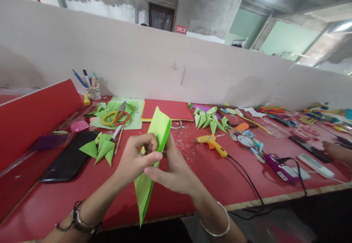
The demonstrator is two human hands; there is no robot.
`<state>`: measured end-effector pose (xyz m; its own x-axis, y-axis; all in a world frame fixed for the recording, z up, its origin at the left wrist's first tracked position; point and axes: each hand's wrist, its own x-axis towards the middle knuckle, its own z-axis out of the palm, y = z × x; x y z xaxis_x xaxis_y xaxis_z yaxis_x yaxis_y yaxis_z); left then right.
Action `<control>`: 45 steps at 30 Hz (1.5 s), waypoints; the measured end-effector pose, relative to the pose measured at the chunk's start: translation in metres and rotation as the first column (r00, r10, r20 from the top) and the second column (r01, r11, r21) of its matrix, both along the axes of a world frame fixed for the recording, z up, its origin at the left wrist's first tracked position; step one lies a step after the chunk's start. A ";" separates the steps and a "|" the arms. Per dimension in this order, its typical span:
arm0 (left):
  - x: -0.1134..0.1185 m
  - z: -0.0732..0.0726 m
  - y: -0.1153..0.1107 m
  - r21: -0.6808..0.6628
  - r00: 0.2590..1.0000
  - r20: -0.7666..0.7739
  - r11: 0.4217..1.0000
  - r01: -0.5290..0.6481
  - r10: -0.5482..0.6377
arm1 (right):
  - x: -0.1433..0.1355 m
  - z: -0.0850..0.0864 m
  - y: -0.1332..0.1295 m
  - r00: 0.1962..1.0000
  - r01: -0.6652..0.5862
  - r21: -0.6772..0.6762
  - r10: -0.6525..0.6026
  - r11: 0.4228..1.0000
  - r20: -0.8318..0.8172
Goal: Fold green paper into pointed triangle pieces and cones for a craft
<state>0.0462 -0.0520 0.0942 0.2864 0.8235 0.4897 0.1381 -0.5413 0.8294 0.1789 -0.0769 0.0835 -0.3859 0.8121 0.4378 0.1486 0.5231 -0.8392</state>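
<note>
Between my two hands, above the red table, is a folded sheet of light green paper (145, 191), held on edge with its long side slanting away from me. My left hand (140, 153) pinches it from the left, fingers curled and thumb along the fold. From the other side my right hand (174, 167) grips the same paper, its fingers mostly hidden behind it. Scissors (117, 118) with yellow and red handles rest on green paper scraps beyond my left hand. A green folded-paper piece (101, 148) lies on the black phone-like slab (68, 158).
Right of my hands lies a yellow glue gun (211, 143), its black cord trailing over the front edge. Several green paper cones (210, 120) sit behind it. A purple power strip (280, 167) is farther right, near another person's hand (337, 151). A pen cup (94, 91) stands at back left.
</note>
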 end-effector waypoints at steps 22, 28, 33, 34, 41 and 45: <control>-0.112 -0.029 0.020 -0.492 0.912 -0.354 0.788 -0.370 0.207 | 0.083 -0.040 0.026 0.905 0.393 -0.418 -0.425 0.819 0.018; -0.106 -0.060 0.020 0.380 0.184 -0.857 0.830 -0.408 0.482 | 0.081 -0.083 0.028 0.834 0.527 -0.300 -0.417 0.795 0.363; -0.061 -0.083 0.031 0.249 0.324 -0.923 0.964 0.094 0.207 | 0.078 -0.094 0.023 0.806 0.583 -0.323 -0.483 0.745 0.341; -0.055 -0.088 0.034 0.225 0.318 -0.931 0.967 0.116 0.179 | 0.078 -0.095 0.021 0.804 0.589 -0.329 -0.497 0.738 0.327; -0.039 -0.106 0.049 0.234 0.303 -0.931 0.970 0.071 0.203 | 0.079 -0.098 -0.002 0.693 0.688 -0.187 -0.559 0.701 0.455; -0.032 -0.103 0.046 0.263 0.281 -0.929 0.964 0.050 0.239 | 0.075 -0.099 -0.014 0.627 0.716 -0.112 -0.564 0.689 0.538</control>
<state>0.0141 -0.0057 -0.0086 0.5914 0.8027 0.0772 0.8064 -0.5888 -0.0558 0.2536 -0.0907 -0.0160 0.2054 0.9763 0.0677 0.7256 -0.1055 -0.6800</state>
